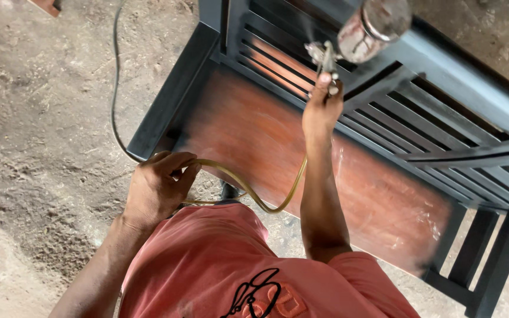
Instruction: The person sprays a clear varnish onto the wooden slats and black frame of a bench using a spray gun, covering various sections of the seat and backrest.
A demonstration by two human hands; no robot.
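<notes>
Spray gun [349, 44], metal, paint-smeared cup, yellowish hose [248, 188]

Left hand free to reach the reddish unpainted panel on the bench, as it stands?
Probably not freely. The left hand is closed on the yellowish hose, just beside the bench's dark frame. The reddish panel lies open with nothing across it, but the hand would have to release the hose first.

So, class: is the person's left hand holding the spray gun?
No, the left hand grips the hose; the right hand holds the spray gun.
</notes>
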